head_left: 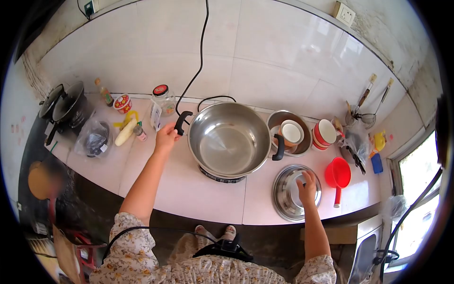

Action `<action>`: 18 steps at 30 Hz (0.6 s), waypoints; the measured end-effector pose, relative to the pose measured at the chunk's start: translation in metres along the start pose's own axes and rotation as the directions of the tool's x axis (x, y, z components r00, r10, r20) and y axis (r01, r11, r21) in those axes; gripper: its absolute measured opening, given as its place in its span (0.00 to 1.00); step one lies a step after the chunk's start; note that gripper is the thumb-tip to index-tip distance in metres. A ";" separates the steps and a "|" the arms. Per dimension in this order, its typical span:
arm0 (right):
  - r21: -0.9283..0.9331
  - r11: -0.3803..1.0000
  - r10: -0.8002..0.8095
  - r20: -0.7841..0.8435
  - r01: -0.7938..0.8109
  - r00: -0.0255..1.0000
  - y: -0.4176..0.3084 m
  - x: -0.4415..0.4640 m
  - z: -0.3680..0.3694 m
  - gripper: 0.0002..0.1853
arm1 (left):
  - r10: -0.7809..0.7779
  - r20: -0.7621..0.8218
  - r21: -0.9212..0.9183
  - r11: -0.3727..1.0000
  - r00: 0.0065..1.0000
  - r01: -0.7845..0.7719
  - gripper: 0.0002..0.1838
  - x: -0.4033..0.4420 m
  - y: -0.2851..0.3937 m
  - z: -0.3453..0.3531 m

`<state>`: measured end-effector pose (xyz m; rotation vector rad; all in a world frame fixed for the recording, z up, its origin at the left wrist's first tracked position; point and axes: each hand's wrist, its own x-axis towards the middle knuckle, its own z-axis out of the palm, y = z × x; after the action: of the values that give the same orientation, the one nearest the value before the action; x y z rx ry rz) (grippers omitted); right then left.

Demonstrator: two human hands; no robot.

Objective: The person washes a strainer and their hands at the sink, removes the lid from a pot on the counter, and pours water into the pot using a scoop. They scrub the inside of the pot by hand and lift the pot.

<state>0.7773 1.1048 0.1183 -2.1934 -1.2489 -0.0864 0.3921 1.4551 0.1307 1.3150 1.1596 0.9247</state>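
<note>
A wide stainless steel pot (229,142) with two black side handles stands uncovered on a low hot plate (221,176). Nothing shows inside it. My left hand (166,138) is at the pot's left handle (183,123), its fingers closed on the handle's lower end. To the right, a round steel pot lid (283,204) lies on the counter. Over its middle is my right hand (308,189), fingers curled around what looks like a dark knob, mostly hidden by the hand.
Behind the lid, a steel basin (279,118) holds stacked bowls (292,132). A red dipper (337,173) sits at right, near red-and-white bowls (324,133). Left are a glass jar (164,102), a small bottle (140,133) and a plastic bag (94,139). A black cable (201,57) hangs behind.
</note>
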 end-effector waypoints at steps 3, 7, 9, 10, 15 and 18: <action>0.656 0.733 0.138 0.115 -0.180 0.984 -0.040 0.023 0.034 0.25 | 0.044 0.022 -0.065 0.997 0.999 -0.043 0.21 -0.010 0.000 0.003; 0.827 0.382 0.302 0.311 -0.413 0.901 -0.090 0.054 0.036 0.28 | -0.024 -0.030 -0.115 0.993 0.999 0.021 0.20 -0.062 0.010 0.018; 0.775 0.500 0.351 0.227 -0.387 0.908 -0.081 0.062 0.046 0.29 | -0.044 -0.012 -0.176 0.984 0.999 0.041 0.20 -0.078 0.010 0.024; 0.768 0.536 0.338 0.185 -0.350 0.923 -0.075 0.064 0.046 0.28 | -0.019 0.018 -0.156 0.988 1.000 0.022 0.21 -0.081 0.010 0.025; 0.711 0.583 0.328 0.237 -0.393 0.915 -0.068 0.065 0.031 0.26 | 0.039 0.060 -0.218 0.976 0.997 -0.025 0.21 -0.076 0.003 0.026; 0.663 0.644 0.334 0.205 -0.382 0.920 -0.051 0.032 0.018 0.20 | 0.044 0.069 -0.231 0.973 0.997 -0.027 0.20 -0.081 0.005 0.023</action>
<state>0.7496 1.1575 0.1384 -1.7122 -0.6682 0.5450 0.3978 1.3715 0.1417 1.1751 0.9440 0.9965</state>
